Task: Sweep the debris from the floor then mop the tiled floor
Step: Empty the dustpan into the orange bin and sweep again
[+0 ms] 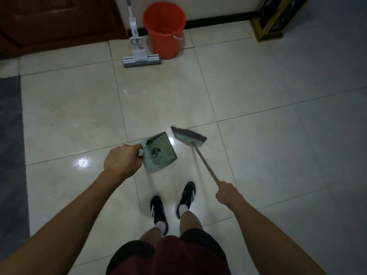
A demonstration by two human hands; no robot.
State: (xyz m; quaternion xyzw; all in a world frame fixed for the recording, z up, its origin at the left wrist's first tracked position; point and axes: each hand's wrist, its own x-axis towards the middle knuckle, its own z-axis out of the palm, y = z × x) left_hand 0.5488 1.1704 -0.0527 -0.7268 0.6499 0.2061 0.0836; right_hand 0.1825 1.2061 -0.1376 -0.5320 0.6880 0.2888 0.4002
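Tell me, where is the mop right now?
The mop stands untouched at the far wall, top centre of the head view, between the brown door and the orange bucket.

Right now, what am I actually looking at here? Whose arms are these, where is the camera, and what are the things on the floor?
There is no machine: this is one person cleaning, filmed by a wide-angle camera worn on the head and looking down, so you see their arms, legs and shoes from above. The left hand is closed on the handle of a green dustpan, which has a small clump of debris in it. The right hand grips the wooden stick of a broom, whose bristle head sits just right of the dustpan, apart from it. The pale tiled floor is shiny with light reflections. Farther off by the wall, a sponge mop stands next to an orange bucket, neither of them held. A dark door is at top left.
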